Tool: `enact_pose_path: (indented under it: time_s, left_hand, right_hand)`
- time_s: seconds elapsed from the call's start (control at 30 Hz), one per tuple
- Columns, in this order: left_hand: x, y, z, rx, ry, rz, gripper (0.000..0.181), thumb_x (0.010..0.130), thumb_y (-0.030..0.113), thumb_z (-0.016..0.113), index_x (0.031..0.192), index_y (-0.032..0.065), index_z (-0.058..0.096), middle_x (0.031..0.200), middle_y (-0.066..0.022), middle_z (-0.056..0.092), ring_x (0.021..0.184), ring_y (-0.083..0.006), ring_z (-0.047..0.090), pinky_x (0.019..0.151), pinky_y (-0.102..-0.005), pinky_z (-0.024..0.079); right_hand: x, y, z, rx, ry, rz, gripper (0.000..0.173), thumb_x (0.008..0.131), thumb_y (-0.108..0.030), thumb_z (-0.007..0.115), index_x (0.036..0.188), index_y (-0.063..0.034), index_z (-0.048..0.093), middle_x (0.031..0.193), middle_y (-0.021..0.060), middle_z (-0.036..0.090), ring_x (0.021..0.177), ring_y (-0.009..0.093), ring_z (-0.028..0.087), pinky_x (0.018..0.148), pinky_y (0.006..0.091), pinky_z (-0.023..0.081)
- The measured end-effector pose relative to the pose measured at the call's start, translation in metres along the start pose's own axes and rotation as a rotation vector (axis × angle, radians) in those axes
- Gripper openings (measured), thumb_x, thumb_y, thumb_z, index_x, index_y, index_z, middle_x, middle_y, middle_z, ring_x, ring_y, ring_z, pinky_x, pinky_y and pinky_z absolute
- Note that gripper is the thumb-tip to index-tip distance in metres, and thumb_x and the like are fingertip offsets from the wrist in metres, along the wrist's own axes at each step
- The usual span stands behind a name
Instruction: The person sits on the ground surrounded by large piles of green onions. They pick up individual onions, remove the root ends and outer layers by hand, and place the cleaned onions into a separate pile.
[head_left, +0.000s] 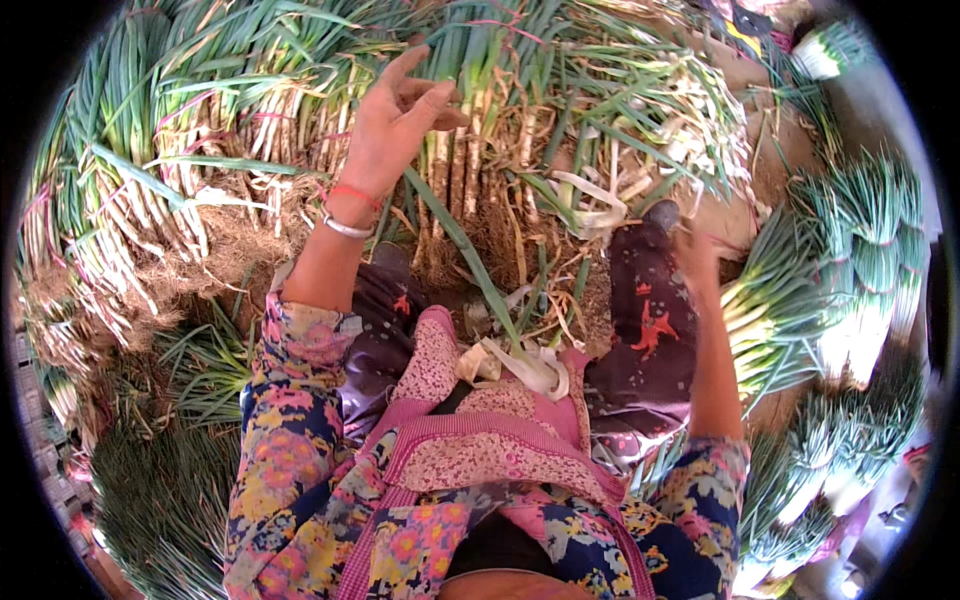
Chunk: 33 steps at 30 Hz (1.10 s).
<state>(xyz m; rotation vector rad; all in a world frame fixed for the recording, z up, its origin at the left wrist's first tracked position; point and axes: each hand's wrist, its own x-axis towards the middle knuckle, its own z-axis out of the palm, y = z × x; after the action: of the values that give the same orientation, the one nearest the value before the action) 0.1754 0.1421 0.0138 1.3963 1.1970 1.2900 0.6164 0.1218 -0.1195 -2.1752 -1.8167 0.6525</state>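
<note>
My left hand (409, 101), with a red band and a pale bangle at the wrist, is raised over bundled green onions (457, 157), fingers spread and nothing seen in them. The bundles have soil-brown roots and pink ties. My right hand (694, 251) is blurred beside my right knee, left of a fan of cleaner green onions (772, 292); its fingers cannot be made out. Loose outer leaves (536, 371) lie on the pink apron (510, 450) in my lap, and one long green leaf (465, 247) rises from there towards the roots.
Peeled leaf scraps (697, 135) are heaped at the upper right. Tied bunches with white stems (855, 322) stand along the right side. More rooted bundles (142, 217) line the left, with a dark green mass of leaves (157, 502) at the lower left.
</note>
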Motion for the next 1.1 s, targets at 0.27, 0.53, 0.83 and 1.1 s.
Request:
enact_pose_path:
  time_s: [0.27, 0.53, 0.83, 1.1]
  left_hand:
    - [-0.014, -0.002, -0.028, -0.005, 0.066, -0.061, 0.039, 0.091, 0.014, 0.052, 0.126, -0.0015, 0.044, 0.089, -0.0117, 0.063, 0.075, -0.0153, 0.063, 0.067, -0.0265, 0.051]
    - [-0.018, -0.010, -0.032, -0.026, -0.065, -0.086, 0.031, 0.091, 0.017, 0.053, 0.117, 0.0000, 0.052, 0.087, -0.0076, 0.061, 0.075, -0.0130, 0.061, 0.068, -0.0247, 0.051]
    - [-0.058, -0.087, 0.072, 0.354, -0.490, -0.395, 0.055, 0.090, 0.045, 0.048, 0.118, -0.0015, 0.050, 0.097, -0.0149, 0.062, 0.084, -0.0208, 0.063, 0.067, -0.0321, 0.053]
    - [-0.160, -0.147, 0.157, -0.429, -0.135, -0.891, 0.024, 0.089, 0.020, 0.055, 0.096, -0.0022, 0.057, 0.085, -0.0066, 0.060, 0.074, -0.0128, 0.058, 0.063, -0.0310, 0.049]
  right_hand:
    - [0.098, -0.090, 0.292, -0.061, -0.204, -0.097, 0.050, 0.084, -0.037, 0.053, 0.118, -0.0014, 0.047, 0.102, 0.0274, 0.058, 0.096, 0.041, 0.056, 0.085, 0.0443, 0.044]
    - [0.055, -0.111, 0.126, 0.005, -0.154, -0.254, 0.054, 0.079, -0.042, 0.057, 0.109, 0.0018, 0.045, 0.099, 0.0287, 0.058, 0.094, 0.041, 0.056, 0.079, 0.0463, 0.043]
    - [-0.124, -0.133, -0.044, 0.679, -0.324, -0.050, 0.039, 0.083, -0.028, 0.058, 0.109, 0.0014, 0.058, 0.095, 0.0055, 0.060, 0.090, 0.014, 0.052, 0.082, 0.0286, 0.041]
    - [-0.226, -0.104, 0.039, 0.939, -0.284, 0.165, 0.030, 0.084, -0.020, 0.058, 0.105, 0.0016, 0.056, 0.092, 0.0047, 0.058, 0.082, 0.011, 0.052, 0.074, 0.0256, 0.043]
